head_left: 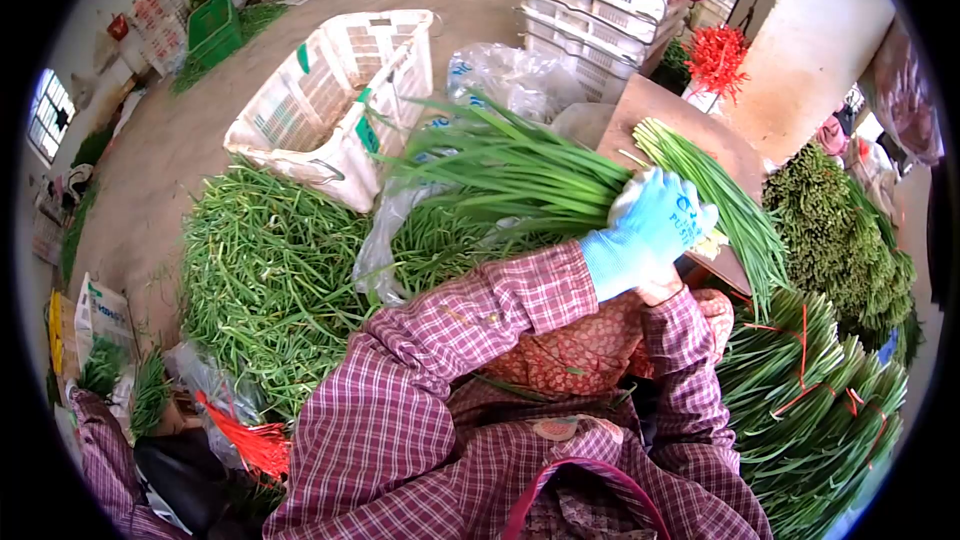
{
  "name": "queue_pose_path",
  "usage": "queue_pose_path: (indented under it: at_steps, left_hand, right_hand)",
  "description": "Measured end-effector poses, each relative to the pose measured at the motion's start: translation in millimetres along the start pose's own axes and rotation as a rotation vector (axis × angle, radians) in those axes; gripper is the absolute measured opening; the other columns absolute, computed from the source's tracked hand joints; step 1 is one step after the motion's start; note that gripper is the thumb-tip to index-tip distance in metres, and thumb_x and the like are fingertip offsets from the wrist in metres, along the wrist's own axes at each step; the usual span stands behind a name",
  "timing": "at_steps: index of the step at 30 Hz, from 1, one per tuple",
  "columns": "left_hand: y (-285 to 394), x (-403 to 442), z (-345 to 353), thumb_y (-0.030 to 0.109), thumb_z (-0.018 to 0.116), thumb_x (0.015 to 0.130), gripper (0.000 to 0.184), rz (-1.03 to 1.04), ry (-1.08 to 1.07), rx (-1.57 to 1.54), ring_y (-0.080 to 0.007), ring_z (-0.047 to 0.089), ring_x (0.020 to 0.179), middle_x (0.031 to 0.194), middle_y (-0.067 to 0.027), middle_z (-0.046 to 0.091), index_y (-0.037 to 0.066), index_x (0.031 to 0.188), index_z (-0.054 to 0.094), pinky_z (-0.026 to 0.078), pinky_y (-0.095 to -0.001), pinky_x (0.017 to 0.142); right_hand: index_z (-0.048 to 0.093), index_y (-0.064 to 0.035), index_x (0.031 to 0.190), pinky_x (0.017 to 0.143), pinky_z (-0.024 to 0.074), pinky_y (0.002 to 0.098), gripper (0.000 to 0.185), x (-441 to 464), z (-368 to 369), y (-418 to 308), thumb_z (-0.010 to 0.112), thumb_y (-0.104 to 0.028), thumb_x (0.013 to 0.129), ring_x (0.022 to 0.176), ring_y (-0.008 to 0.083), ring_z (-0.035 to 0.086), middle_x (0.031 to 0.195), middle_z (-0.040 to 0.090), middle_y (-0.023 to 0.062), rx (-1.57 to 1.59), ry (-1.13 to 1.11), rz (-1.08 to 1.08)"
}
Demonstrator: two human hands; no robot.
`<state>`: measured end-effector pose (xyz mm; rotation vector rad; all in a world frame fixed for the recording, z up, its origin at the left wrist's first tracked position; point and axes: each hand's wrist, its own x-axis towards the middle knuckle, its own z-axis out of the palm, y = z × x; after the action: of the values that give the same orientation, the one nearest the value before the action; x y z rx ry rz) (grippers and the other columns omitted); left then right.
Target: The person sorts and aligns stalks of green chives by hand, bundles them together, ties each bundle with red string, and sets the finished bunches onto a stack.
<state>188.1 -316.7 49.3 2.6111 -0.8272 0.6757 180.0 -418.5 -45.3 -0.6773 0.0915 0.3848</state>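
Note:
My left hand (655, 225), in a light blue glove, is closed round a bunch of garlic chives (540, 165) whose long green leaves fan out to the left. My right hand (660, 287) is just below it, mostly hidden behind the glove; its fingers do not show. A second bunch of chives (715, 190) lies on the brown board (640, 110), pale stem ends toward the back and leaves hanging over the near right edge. Some pale stem ends (710, 243) show at the glove's right side.
A loose heap of chives (270, 280) lies at left beside a white crate (285, 130) and clear plastic bags (515, 75). Tied bundles (810, 390) are piled at right. Red ties (718, 60) stand behind the board, with more red ties (250, 437) lower left. Stacked crates (590, 15) are behind.

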Motion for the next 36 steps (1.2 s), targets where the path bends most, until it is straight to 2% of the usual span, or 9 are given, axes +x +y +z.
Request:
queue_pose_path:
  at_steps: [6, 10, 11, 15, 17, 21, 26, 33, 36]
  left_hand:
    - [11, -13, -38, 0.013, 0.064, 0.074, 0.021, 0.159, 0.189, -0.422, -0.027, 0.062, 0.072, 0.074, -0.0071, 0.059, 0.015, 0.093, 0.057, 0.047, -0.041, 0.059]
    - [-8, -10, -88, 0.013, 0.068, 0.079, 0.011, -0.104, 0.182, -1.089, -0.0116, 0.064, 0.062, 0.075, -0.004, 0.066, 0.006, 0.084, 0.061, 0.054, -0.0286, 0.057]
    - [-14, 0, -87, 0.009, 0.069, 0.078, 0.011, 0.018, 0.385, -1.251, -0.0103, 0.063, 0.061, 0.077, -0.0035, 0.066, 0.007, 0.086, 0.062, 0.054, -0.0257, 0.054]
    - [-31, 7, -117, 0.012, 0.076, 0.073, 0.033, -0.162, 0.376, -1.448, -0.014, 0.067, 0.079, 0.091, -0.0076, 0.067, 0.005, 0.102, 0.061, 0.058, -0.03, 0.071]
    - [-41, 16, -136, 0.014, 0.074, 0.073, 0.057, 0.034, 0.331, -1.455, -0.0203, 0.065, 0.091, 0.107, -0.0108, 0.063, 0.002, 0.123, 0.051, 0.057, -0.0343, 0.081]
    - [-81, 14, -129, 0.021, 0.078, 0.073, 0.075, 0.219, 0.374, -1.558, -0.0235, 0.053, 0.118, 0.127, -0.0149, 0.054, 0.007, 0.136, 0.04, 0.046, -0.0408, 0.098]
    - [-152, -38, -73, 0.043, 0.057, 0.089, 0.072, -0.189, 0.284, -1.321, -0.0291, 0.049, 0.124, 0.135, -0.0193, 0.047, -0.001, 0.14, 0.034, 0.038, -0.0467, 0.106]
    - [-228, -156, 0, 0.025, 0.061, 0.087, 0.044, -0.935, 0.288, -1.105, -0.0203, 0.062, 0.097, 0.107, -0.0127, 0.063, -0.003, 0.12, 0.055, 0.05, -0.0311, 0.087]
    - [-249, -199, 32, 0.025, 0.062, 0.088, 0.041, -1.056, 0.187, -1.02, -0.0162, 0.061, 0.095, 0.108, -0.0113, 0.064, -0.002, 0.118, 0.057, 0.048, -0.0293, 0.088]
  right_hand:
    - [0.041, -0.0026, 0.133, 0.102, 0.04, 0.0401, 0.077, -2, 34, 29, 0.08, -0.025, 0.071, 0.121, 0.0257, 0.049, 0.13, 0.051, 0.0149, -0.381, -0.275, -0.267]
    - [0.042, -0.0034, 0.133, 0.102, 0.0406, 0.039, 0.076, -1, 63, 38, 0.081, -0.021, 0.069, 0.12, 0.0232, 0.05, 0.129, 0.052, 0.0141, -0.613, -0.337, -0.574]
    - [0.042, -0.0036, 0.133, 0.102, 0.0408, 0.0387, 0.076, -4, 74, 36, 0.081, -0.02, 0.069, 0.12, 0.0226, 0.05, 0.129, 0.052, 0.0139, -0.663, -0.281, -0.661]
    - [0.049, -0.0028, 0.124, 0.087, 0.0505, 0.0335, 0.064, -9, 120, -8, 0.078, -0.017, 0.069, 0.097, 0.0203, 0.065, 0.102, 0.066, 0.0134, -1.028, -0.139, -1.008]
    - [0.052, -0.0073, 0.121, 0.077, 0.0552, 0.031, 0.057, -6, 130, -40, 0.077, -0.018, 0.07, 0.084, 0.0186, 0.068, 0.093, 0.068, 0.0123, -1.11, -0.127, -1.172]
    - [0.052, -0.0153, 0.12, 0.05, 0.0553, 0.027, 0.053, -26, 130, -150, 0.076, -0.023, 0.073, 0.057, 0.0149, 0.066, 0.079, 0.07, 0.0036, -1.962, 0.151, -1.508]
    - [0.048, -0.0247, 0.124, 0.056, 0.0526, 0.0389, 0.054, -19, 82, -224, 0.072, -0.024, 0.076, 0.065, 0.0265, 0.067, 0.079, 0.068, 0.0065, -2.464, 0.426, -1.162]
    - [0.04, -0.0249, 0.137, 0.087, 0.0467, 0.0471, 0.084, 58, -38, -226, 0.078, -0.046, 0.066, 0.104, 0.0338, 0.061, 0.113, 0.064, 0.0133, -2.511, 0.527, -0.374]
    - [0.028, -0.0265, 0.145, 0.101, 0.0354, 0.0522, 0.102, 100, -121, -198, 0.078, -0.056, 0.062, 0.126, 0.0352, 0.044, 0.135, 0.048, 0.0148, -2.287, 0.411, -0.464]
